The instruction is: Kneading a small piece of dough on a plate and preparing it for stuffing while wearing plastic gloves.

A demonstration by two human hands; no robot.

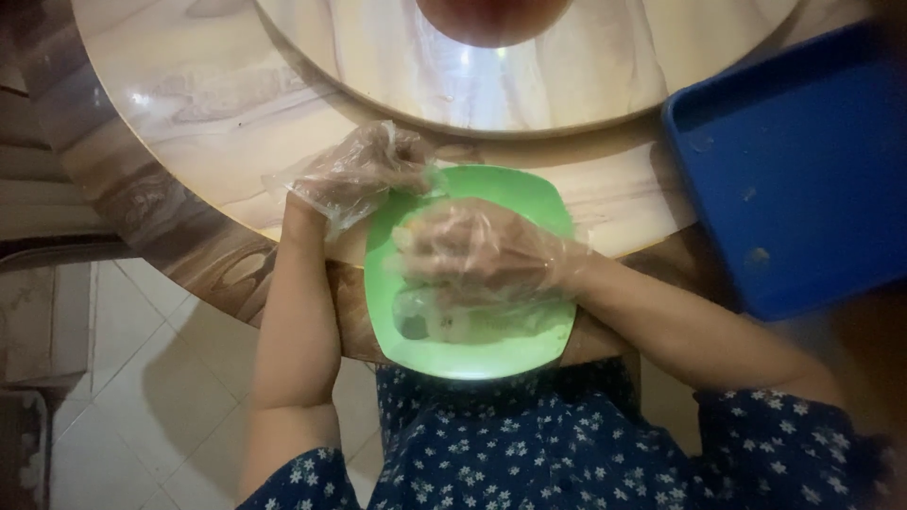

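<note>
plate (529, 194) on table (189, 113) edge | tray (803, 161) right of plate | turntable (614, 57) behind

Round marble-look tabletop (189, 113) is filling the upper frame, with a raised round turntable (605, 66) sitting on it at top centre. A green squarish plate (491, 354) is overhanging the near edge at centre. A blue tray (803, 161) is lying at right, also overhanging.
</note>
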